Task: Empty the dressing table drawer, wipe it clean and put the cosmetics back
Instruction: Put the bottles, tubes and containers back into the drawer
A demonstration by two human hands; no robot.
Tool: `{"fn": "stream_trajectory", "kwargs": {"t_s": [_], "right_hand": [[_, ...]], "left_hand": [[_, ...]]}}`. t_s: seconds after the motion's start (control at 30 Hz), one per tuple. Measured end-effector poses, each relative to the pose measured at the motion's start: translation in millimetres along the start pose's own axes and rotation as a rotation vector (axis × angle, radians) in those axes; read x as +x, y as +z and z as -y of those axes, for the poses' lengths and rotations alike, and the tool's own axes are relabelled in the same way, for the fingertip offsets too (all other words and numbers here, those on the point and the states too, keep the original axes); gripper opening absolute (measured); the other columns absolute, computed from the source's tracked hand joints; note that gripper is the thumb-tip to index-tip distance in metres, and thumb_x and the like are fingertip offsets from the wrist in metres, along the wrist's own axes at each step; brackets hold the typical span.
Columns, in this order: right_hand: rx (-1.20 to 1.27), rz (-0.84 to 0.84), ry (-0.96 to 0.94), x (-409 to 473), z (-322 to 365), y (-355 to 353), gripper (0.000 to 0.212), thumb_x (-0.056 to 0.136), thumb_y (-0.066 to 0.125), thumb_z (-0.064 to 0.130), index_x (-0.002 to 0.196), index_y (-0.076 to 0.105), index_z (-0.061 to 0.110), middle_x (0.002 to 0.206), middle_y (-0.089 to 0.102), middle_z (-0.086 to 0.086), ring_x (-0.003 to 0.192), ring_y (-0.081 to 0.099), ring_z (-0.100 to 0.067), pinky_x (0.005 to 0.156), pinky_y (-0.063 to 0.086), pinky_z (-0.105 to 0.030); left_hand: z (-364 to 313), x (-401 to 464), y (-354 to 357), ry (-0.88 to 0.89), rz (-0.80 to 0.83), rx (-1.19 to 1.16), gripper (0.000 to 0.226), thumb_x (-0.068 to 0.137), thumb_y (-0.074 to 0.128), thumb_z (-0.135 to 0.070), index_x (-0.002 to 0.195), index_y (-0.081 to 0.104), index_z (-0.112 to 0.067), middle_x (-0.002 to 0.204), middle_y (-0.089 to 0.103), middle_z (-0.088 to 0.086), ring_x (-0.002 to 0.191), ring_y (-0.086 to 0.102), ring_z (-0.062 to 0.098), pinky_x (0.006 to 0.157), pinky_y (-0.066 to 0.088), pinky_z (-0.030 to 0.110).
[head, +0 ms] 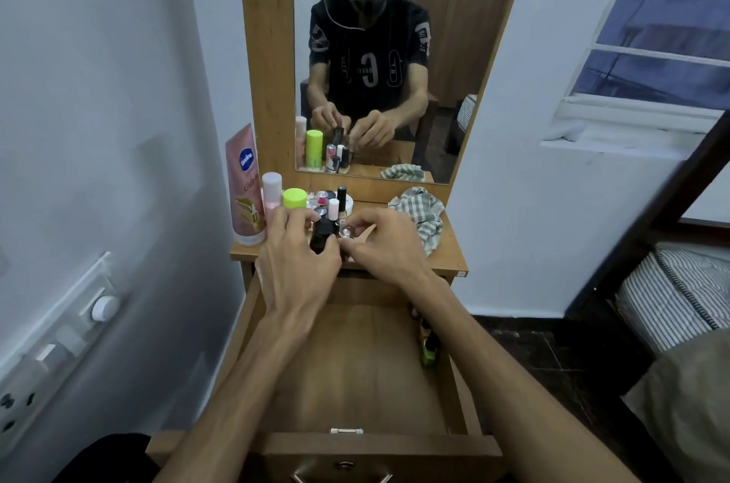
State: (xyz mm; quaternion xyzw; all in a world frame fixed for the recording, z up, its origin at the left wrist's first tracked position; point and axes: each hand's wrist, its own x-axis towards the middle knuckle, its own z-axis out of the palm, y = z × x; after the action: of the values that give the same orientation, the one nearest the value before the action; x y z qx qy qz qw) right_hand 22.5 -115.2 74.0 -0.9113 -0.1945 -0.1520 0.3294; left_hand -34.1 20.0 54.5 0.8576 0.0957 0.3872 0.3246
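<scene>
The wooden drawer [355,348] stands pulled out below me, its bottom mostly bare, with a green and dark item [428,348] lying against its right wall. On the dressing table top [442,261] stand several cosmetics: a pink lotion tube [245,186], a pink bottle [271,188], a lime-capped container [294,199] and small bottles [335,202]. My left hand [296,261] grips a black bottle [322,235] over the table's front. My right hand [379,241] pinches a small round item [347,233] beside it.
A checked cloth [420,214] lies crumpled on the table's right side. A mirror [379,59] rises behind the cosmetics. A white wall with a switch panel [59,340] is on the left, a striped mattress [679,293] and a window [663,28] on the right.
</scene>
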Motion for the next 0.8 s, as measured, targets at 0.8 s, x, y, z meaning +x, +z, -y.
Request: {"fn": "stream_trajectory", "kwargs": {"t_s": [0.8], "right_hand": [[-0.376,0.364,0.035,-143.9,-73.1,-61.5,0.015,0.076,0.072,0.035,0.087,0.075,0.026,0.088,0.063,0.012,0.081,0.060,-0.015,0.065,0.046,-0.029]], "left_hand": [[-31.5,-108.1,36.5,-0.039,0.968,-0.327,0.025,0.060,0.086,-0.012,0.080,0.075,-0.022,0.075,0.074,-0.004,0.067,0.070,0.006,0.064,0.063,0.031]]}}
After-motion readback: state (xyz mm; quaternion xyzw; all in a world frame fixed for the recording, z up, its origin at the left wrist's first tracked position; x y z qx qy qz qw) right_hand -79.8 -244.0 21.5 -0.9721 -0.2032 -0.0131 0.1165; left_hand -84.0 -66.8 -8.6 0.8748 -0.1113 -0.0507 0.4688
